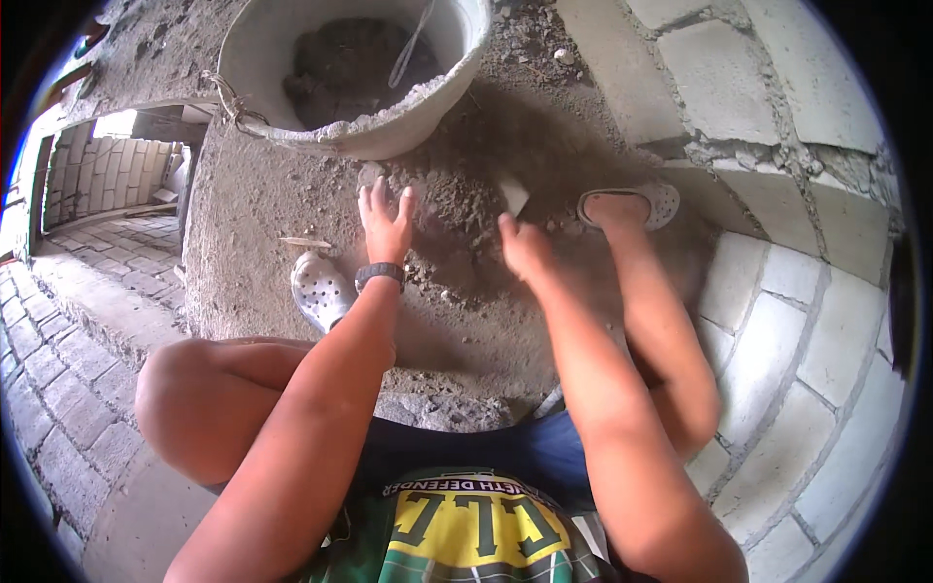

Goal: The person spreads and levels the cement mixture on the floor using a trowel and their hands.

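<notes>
My left hand is open with its fingers spread, just below the rim of a large pale bucket. It is beside a heap of dark, crumbly mortar on the ground and holds nothing. My right hand is closed at the right side of this heap. From it a trowel points forward, its flat pale blade against the dark material; its handle is hidden in the fist. Inside the bucket lies dark grey mortar, with a thin looped wire or strap hanging over it.
My feet, in light clogs, stand either side of the heap. A wall of pale blocks rises close on the right. To the left, the rough slab drops off toward a lower paved floor. A twisted wire handle sticks out from the bucket.
</notes>
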A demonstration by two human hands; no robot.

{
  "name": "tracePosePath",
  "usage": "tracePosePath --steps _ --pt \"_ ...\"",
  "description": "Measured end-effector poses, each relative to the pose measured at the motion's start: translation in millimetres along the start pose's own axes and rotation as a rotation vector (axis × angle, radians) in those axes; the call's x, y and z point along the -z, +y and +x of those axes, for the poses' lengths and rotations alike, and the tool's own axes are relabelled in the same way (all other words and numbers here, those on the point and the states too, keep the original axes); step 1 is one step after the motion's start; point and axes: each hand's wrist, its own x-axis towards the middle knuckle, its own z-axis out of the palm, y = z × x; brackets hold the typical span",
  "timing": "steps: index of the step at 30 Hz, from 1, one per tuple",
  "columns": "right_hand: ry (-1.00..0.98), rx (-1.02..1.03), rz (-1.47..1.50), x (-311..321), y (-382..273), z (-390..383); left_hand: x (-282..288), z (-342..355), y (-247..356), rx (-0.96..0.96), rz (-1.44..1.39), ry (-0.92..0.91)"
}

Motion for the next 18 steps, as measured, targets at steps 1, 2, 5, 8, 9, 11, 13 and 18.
tracePosePath --steps 1,2,5,8,9,11,13,18 --pt "-0.066 0.024 -0.017 -12.8 -14.5 -17.4 -3.1 2.4 -5.2 -0.004 0.040 -0.026" --pt "-0.125 0.036 -0.051 -23.3 -20.0 -29.2 -8.5 -2.1 -4.6 0.044 -0.036 -0.117" --pt "-0.206 -0.068 0.059 -45.1 -47.7 -46.7 -22.3 -15.3 -4.3 0.025 -0.046 -0.096" --pt "-0.263 -0.119 0.080 -34.4 -72.6 -68.4 -22.6 -14.0 7.7 0.016 -0.013 -0.015" --pt "-0.266 -0.121 0.062 -38.5 -64.4 -69.2 -24.4 -17.5 16.5 0.015 -0.018 0.015" --pt "-0.249 -0.090 0.252 -39.3 -46.9 -71.0 -28.0 -23.6 34.5 -0.064 -0.052 0.112" --pt "-0.189 -0.035 0.255 -29.1 -40.9 -83.8 -24.5 -31.1 45.2 0.017 -0.155 0.068" --pt "-0.326 -0.195 0.517 37.0 -31.6 -118.5 -21.4 -52.4 101.1 0.005 -0.350 0.081"
